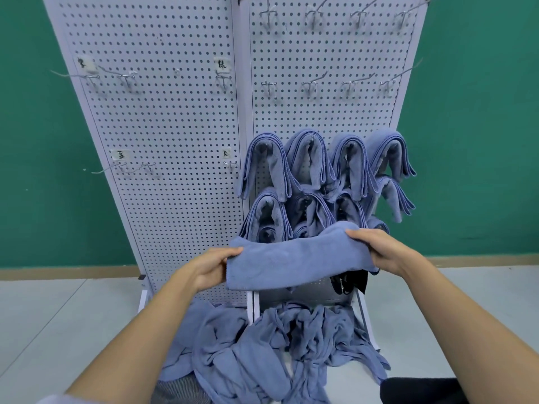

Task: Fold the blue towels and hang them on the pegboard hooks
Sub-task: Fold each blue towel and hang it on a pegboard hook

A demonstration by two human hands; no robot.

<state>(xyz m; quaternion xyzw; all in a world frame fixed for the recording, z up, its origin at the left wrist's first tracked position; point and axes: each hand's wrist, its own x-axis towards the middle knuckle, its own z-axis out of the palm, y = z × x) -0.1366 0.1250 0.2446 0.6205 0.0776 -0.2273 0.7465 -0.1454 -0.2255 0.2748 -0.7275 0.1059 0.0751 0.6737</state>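
While left hand [211,268] and right hand [376,249] curl fingers [230,252] round a folded towel [291,260] — pegboard [175,126], green wall [35,141], grey floor [58,316].

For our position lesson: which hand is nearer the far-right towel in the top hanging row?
Right. The right hand grips the folded towel below that hung towel; the left hand grips the folded towel's other end, farther off to the lower left.

Blue towels [294,263]; white pegboard [163,126] dotted with dark holes; green wall [481,126] with tan baseboard [58,272]; pale grey floor [58,316]; silver hooks [309,86].
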